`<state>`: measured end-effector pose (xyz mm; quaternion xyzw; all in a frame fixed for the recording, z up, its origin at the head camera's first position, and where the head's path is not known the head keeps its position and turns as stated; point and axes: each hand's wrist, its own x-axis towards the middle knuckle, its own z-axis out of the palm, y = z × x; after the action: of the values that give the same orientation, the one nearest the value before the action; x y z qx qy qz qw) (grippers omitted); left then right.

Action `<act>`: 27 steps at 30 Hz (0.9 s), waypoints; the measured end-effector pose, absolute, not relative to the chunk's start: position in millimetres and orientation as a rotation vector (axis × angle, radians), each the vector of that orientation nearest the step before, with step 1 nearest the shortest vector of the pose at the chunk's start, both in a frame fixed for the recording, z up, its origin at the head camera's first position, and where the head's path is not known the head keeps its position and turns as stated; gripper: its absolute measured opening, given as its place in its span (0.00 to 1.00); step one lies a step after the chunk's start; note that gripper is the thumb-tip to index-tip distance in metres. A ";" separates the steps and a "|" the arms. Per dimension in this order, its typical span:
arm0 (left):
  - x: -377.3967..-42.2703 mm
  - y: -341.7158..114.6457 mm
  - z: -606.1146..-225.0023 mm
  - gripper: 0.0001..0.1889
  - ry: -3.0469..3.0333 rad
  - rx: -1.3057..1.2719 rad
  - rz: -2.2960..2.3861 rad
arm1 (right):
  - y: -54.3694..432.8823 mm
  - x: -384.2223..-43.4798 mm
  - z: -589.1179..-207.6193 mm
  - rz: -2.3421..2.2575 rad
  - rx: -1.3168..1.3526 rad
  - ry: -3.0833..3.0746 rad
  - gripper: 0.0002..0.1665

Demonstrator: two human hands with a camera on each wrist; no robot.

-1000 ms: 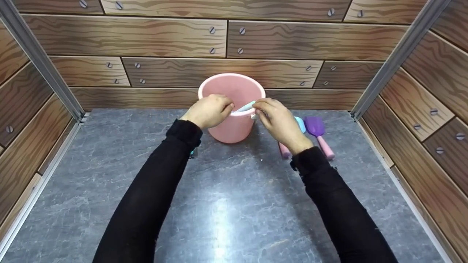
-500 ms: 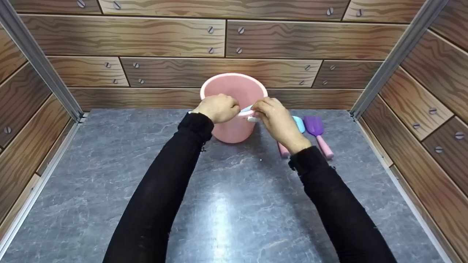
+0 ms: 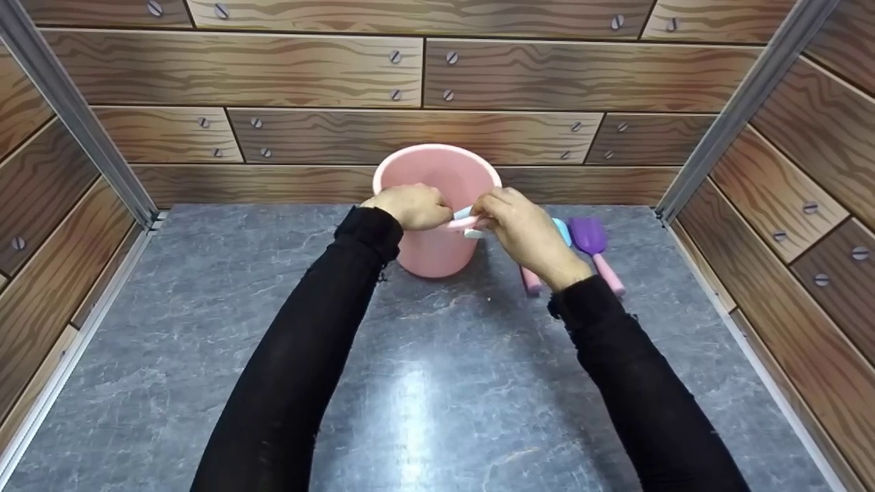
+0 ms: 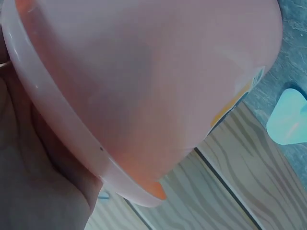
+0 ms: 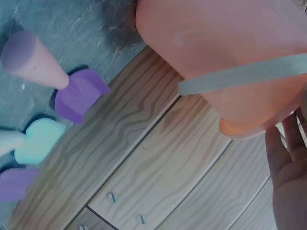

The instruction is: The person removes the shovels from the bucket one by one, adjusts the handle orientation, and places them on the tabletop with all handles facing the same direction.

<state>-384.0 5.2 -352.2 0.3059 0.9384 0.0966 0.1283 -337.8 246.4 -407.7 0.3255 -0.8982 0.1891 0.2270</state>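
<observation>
A pink bucket is seen standing near the back of a grey marbled tabletop, close to the wood-patterned rear wall. Its near rim is gripped by the left hand, whose fingers are curled over the edge. The right hand is closed in a pinch on a pale blue-white handle strap right at the rim, next to the left hand's knuckles.

Just to the right of the bucket, small toy shovels are laid on the tabletop: a light blue one and a purple one with a pink grip. They are lying close together, near the right wrist. The work area is boxed in by panelled walls on three sides, with metal corner posts; wide open surface is left in front of the bucket and to its left.

The light blue shovel is largely covered by the right hand in the head view, and how many shovels lie there cannot be settled from it; in the right wrist view a further purple blade is cut off at the edge. The left wrist view is almost filled by the bucket's wall, so the fingers cannot be made out there.
</observation>
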 end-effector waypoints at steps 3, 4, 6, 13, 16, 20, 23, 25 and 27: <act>-383.7 6.7 -351.9 0.23 2.689 0.915 0.284 | 248.7 -335.9 -408.0 0.503 0.917 -2.471 0.06; -383.5 7.5 -352.1 0.23 2.673 0.922 0.288 | 249.4 -335.6 -408.5 0.504 0.921 -2.466 0.06; -382.7 8.7 -352.6 0.22 2.640 0.930 0.301 | 251.0 -335.2 -409.6 0.514 0.926 -2.456 0.05; -382.0 9.6 -355.5 0.21 2.625 0.897 0.303 | 253.1 -335.2 -411.4 0.566 0.944 -2.443 0.04; -382.7 9.7 -356.7 0.21 2.648 0.903 0.300 | 253.2 -335.3 -411.3 0.589 0.940 -2.457 0.05; -383.7 8.8 -357.5 0.22 2.696 0.920 0.349 | 253.1 -334.9 -411.3 0.617 0.934 -2.468 0.06; -384.1 6.9 -357.6 0.23 2.741 0.947 0.399 | 253.0 -334.6 -411.6 0.633 0.935 -2.465 0.06; -383.9 5.1 -357.7 0.23 2.776 0.961 0.426 | 253.1 -334.5 -412.1 0.643 0.938 -2.462 0.06; -383.7 3.3 -357.9 0.21 2.814 0.978 0.437 | 253.1 -334.1 -412.4 0.653 0.939 -2.461 0.06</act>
<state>-383.7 3.3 -357.9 0.3242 0.9325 0.1448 0.0653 -334.1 253.1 -412.4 0.3381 -0.8862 0.2350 0.2124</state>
